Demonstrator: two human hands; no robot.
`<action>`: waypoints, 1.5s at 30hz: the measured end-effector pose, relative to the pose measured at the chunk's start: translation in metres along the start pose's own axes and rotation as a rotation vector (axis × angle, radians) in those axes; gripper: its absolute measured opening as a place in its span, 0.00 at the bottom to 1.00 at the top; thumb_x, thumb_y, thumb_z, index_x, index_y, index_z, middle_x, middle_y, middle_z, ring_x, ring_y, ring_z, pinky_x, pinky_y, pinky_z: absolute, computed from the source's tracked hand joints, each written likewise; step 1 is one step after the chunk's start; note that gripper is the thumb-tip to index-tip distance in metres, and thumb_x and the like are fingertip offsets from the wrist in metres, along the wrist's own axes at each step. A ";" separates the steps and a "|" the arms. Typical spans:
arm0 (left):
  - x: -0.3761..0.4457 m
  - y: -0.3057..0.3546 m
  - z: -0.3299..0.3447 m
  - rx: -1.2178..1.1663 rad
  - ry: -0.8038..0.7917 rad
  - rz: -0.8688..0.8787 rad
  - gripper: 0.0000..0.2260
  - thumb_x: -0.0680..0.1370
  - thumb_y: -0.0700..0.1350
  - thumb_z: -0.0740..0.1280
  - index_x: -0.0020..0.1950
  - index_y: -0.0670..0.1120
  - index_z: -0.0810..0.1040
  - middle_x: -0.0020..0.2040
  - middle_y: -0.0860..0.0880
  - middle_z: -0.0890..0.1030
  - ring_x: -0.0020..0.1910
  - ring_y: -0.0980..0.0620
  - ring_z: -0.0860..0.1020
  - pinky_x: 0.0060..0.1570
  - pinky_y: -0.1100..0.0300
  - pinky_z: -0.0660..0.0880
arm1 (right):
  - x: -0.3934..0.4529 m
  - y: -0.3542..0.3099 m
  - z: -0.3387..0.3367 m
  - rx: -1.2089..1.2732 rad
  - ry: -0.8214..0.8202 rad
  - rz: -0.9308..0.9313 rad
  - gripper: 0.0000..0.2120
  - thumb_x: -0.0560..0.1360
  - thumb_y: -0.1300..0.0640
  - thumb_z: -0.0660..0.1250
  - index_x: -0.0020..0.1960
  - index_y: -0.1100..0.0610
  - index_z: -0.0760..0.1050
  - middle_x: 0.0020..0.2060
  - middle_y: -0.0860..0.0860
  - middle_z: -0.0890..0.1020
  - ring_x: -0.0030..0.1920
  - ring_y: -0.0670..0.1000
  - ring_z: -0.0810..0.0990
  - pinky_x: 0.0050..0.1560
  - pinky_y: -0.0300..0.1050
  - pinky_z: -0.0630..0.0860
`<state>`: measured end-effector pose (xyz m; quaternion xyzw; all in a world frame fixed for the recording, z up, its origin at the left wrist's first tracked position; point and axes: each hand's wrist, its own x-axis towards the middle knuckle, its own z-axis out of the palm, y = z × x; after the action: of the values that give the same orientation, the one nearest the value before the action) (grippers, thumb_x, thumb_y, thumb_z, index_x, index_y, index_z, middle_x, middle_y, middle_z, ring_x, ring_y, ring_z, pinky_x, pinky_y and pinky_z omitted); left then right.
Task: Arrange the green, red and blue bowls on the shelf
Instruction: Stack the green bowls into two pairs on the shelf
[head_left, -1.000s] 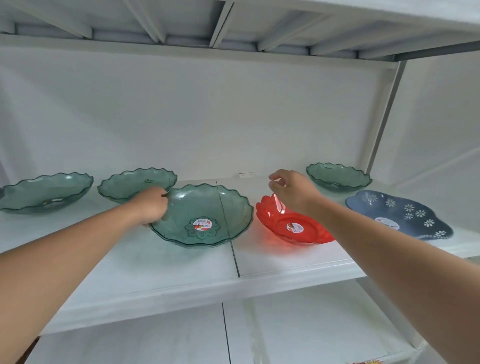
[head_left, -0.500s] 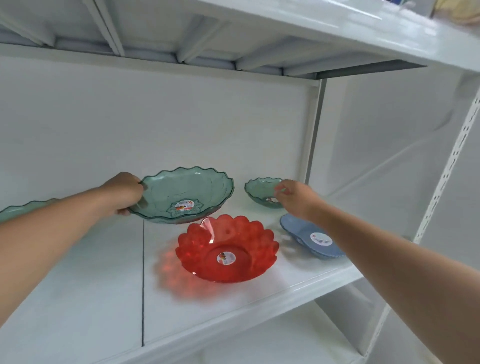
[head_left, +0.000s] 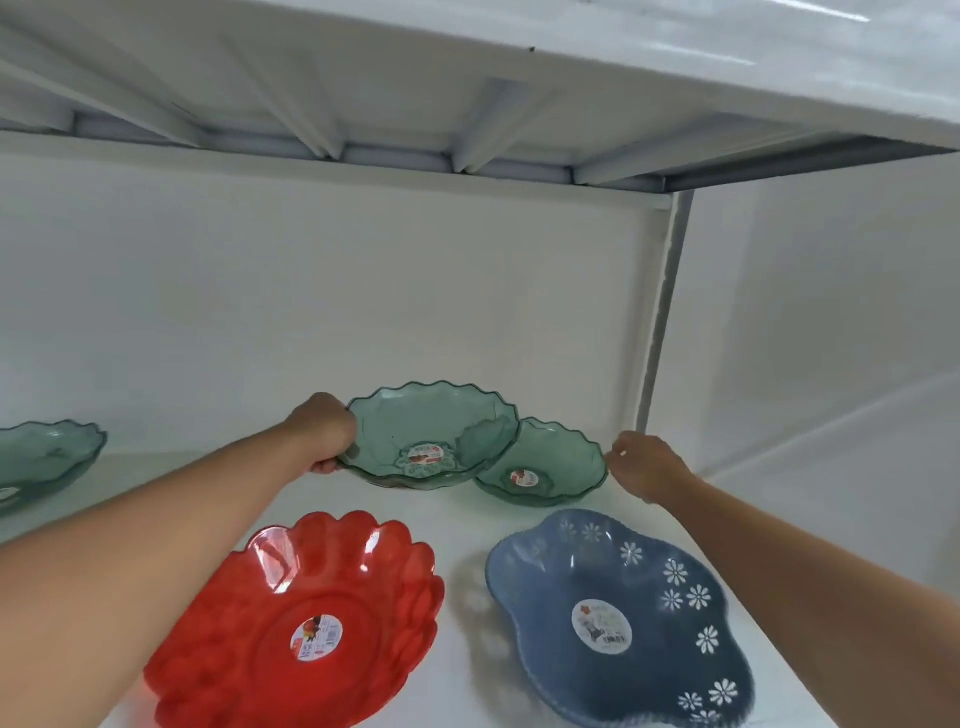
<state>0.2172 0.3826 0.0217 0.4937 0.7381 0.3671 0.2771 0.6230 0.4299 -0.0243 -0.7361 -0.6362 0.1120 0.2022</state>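
My left hand (head_left: 324, 434) has carried the large translucent green plastic bowl with the wavy rim (head_left: 431, 436) to the back right of the white shelf (head_left: 457, 525). A second ago this bowl lay in the middle, beside the red one; now it is tilted, its left rim is lifted in my grip, and its right edge overlaps the smaller translucent green plastic bowl (head_left: 543, 467) in the corner. The grip of the left hand is clamped on the rim, fingers over the edge and thumb below.

My right hand (head_left: 647, 467) has left the red bowl and now rests at the right rim of the smaller green bowl. The fingers are bent together and touch the rim, but I cannot tell if they really pinch it or only steady it.

The red translucent scalloped plastic bowl (head_left: 311, 618) now lies free at the front left of the shelf, and the blue plastic bowl with white flower cut-outs (head_left: 618, 613) lies just beside it at the front right, not touching. One more green bowl (head_left: 47, 462) stays far on the left.

I judge that the greens are being gathered at the back, with red and blue in front. The large bowl is not yet set down; it may nest into the small one or settle beside it.
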 end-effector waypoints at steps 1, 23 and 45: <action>0.000 0.003 0.004 -0.003 0.001 -0.008 0.12 0.83 0.36 0.58 0.59 0.36 0.80 0.52 0.32 0.86 0.34 0.44 0.77 0.31 0.58 0.72 | 0.008 0.003 0.005 0.002 -0.012 0.017 0.22 0.82 0.49 0.59 0.72 0.57 0.74 0.68 0.59 0.79 0.63 0.62 0.81 0.60 0.51 0.79; -0.029 -0.062 -0.130 -0.056 0.330 -0.167 0.08 0.85 0.37 0.59 0.59 0.40 0.77 0.51 0.35 0.85 0.31 0.46 0.74 0.20 0.66 0.69 | 0.016 -0.093 0.027 0.526 -0.184 0.017 0.12 0.81 0.70 0.56 0.48 0.68 0.78 0.39 0.65 0.82 0.27 0.53 0.72 0.29 0.41 0.63; -0.073 -0.333 -0.447 -0.149 0.509 -0.321 0.07 0.80 0.33 0.59 0.45 0.38 0.74 0.38 0.40 0.77 0.28 0.46 0.73 0.21 0.64 0.67 | -0.202 -0.434 0.167 0.626 -0.228 -0.021 0.11 0.77 0.70 0.51 0.49 0.65 0.72 0.31 0.62 0.77 0.23 0.52 0.65 0.18 0.34 0.58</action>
<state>-0.2764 0.1136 0.0115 0.2414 0.8232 0.4837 0.1734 0.1324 0.3045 -0.0014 -0.6143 -0.5971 0.3814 0.3473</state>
